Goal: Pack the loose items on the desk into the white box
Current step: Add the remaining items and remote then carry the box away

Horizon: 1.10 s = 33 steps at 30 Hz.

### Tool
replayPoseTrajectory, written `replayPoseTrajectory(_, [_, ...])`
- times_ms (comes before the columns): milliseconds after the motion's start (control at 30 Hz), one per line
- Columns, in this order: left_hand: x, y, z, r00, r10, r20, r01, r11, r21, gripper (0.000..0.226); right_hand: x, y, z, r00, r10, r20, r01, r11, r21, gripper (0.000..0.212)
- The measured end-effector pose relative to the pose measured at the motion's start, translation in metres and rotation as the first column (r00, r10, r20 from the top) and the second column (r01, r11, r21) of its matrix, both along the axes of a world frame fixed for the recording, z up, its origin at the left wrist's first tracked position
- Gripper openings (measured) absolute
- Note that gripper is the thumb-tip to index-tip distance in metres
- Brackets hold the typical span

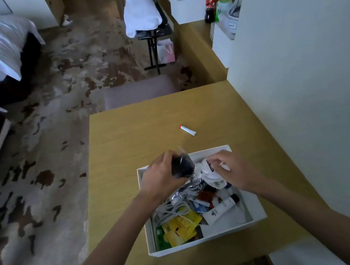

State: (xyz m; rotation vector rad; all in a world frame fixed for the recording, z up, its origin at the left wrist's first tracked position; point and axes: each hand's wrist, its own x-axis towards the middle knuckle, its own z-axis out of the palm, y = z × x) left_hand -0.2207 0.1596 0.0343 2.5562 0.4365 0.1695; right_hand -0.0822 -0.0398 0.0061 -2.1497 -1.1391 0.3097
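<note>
- The white box point(207, 240) sits in the lower centre of the frame on the wooden surface point(137, 134), already crowded with white cables point(174, 211), yellow sachets point(181, 226) and a white tube with a black cap point(221, 209).
- The left hand point(161, 176) is over the box's upper left corner, its fingers curled around a dark item in a clear plastic wrapper point(181, 164), gripping it from the side.
- The right hand point(233, 168) is over the upper right part of the box, its fingers pinching a crumpled white packet point(205, 168) that lies on top of the pile.
- Only one loose item shows outside the box: a small white tube with a red cap point(188, 129), lying alone on the surface above the box, near the frame's centre and well apart from both hands.
- That small tube looks light and stiff enough to keep its shape; it will likely roll if nudged, so a pinch across the middle of its body suits better than a grab at the cap.
- The wrapped dark item looks soft, and its film is probably slippery and crackly; a full wrap of the fingers holds it more safely than a pinch on the loose plastic.
- The box's contents sit high at the upper end, so things placed there may slide; the lower right part seems to have more room.
</note>
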Motion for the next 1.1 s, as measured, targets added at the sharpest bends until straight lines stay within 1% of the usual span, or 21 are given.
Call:
replayPoseTrajectory(67, [0.015, -0.010, -0.002, 1.000, -0.002, 0.010, 0.002, 1.000, -0.015, 0.061, 0.002, -0.008, 0.006, 0.996, -0.046, -0.080, 0.047, 0.999, 0.012, 0.020])
replayPoseTrajectory(133, [0.026, -0.020, -0.004, 0.999, -0.035, -0.024, 0.034, 0.999, -0.023, 0.062, 0.005, -0.014, 0.007, 0.989, -0.088, -0.118, 0.087, 0.996, -0.010, 0.021])
replayPoseTrajectory(233, [0.035, -0.038, -0.013, 0.980, -0.153, -0.128, 0.151, 0.988, -0.028, 0.060, 0.012, -0.023, 0.001, 0.990, -0.108, -0.093, 0.098, 0.990, -0.102, 0.025])
replayPoseTrajectory(300, [0.035, -0.052, -0.023, 0.942, -0.263, -0.208, 0.264, 0.964, -0.021, 0.055, 0.015, -0.028, -0.003, 0.988, -0.126, -0.091, 0.112, 0.984, -0.139, 0.028])
replayPoseTrajectory(367, [0.032, -0.065, -0.037, 0.900, -0.330, -0.286, 0.342, 0.940, -0.010, 0.053, 0.017, -0.031, -0.006, 0.988, -0.123, -0.090, 0.109, 0.984, -0.142, 0.028])
replayPoseTrajectory(500, [0.028, -0.077, -0.063, 0.841, -0.357, -0.406, 0.376, 0.926, -0.035, 0.062, 0.018, -0.034, -0.010, 0.995, -0.089, -0.038, 0.081, 0.982, -0.169, 0.026])
replayPoseTrajectory(600, [0.027, -0.077, -0.069, 0.820, -0.368, -0.439, 0.369, 0.925, -0.088, 0.071, 0.020, -0.031, -0.011, 0.998, -0.040, 0.046, 0.047, 0.984, -0.170, 0.025])
replayPoseTrajectory(667, [0.026, -0.072, -0.065, 0.823, -0.383, -0.419, 0.370, 0.922, -0.116, 0.069, 0.022, -0.026, -0.010, 0.999, -0.009, 0.053, 0.016, 0.990, -0.138, 0.025])
replayPoseTrajectory(767, [0.024, -0.056, -0.045, 0.877, -0.361, -0.318, 0.323, 0.932, -0.166, 0.049, 0.028, -0.016, -0.008, 1.000, 0.009, 0.005, -0.008, 0.996, -0.094, 0.024])
replayPoseTrajectory(833, [0.023, -0.040, -0.027, 0.931, -0.295, -0.215, 0.254, 0.947, -0.199, 0.033, 0.034, -0.009, -0.006, 0.999, 0.003, -0.049, -0.006, 0.998, -0.063, 0.023])
replayPoseTrajectory(933, [0.028, -0.012, -0.003, 0.980, -0.167, -0.104, 0.139, 0.962, -0.233, 0.022, 0.046, 0.007, 0.002, 0.993, -0.013, -0.121, 0.008, 0.999, -0.043, 0.023])
replayPoseTrajectory(1033, [0.038, 0.019, 0.005, 0.999, -0.028, -0.016, 0.023, 0.969, -0.246, 0.016, 0.059, 0.029, 0.008, 0.988, -0.024, -0.150, 0.018, 0.999, -0.045, 0.023])
replayPoseTrajectory(1100, [0.047, 0.040, 0.001, 0.999, 0.051, -0.004, -0.050, 0.964, -0.260, 0.014, 0.070, 0.046, 0.007, 0.990, -0.039, -0.132, 0.028, 0.996, -0.084, 0.023])
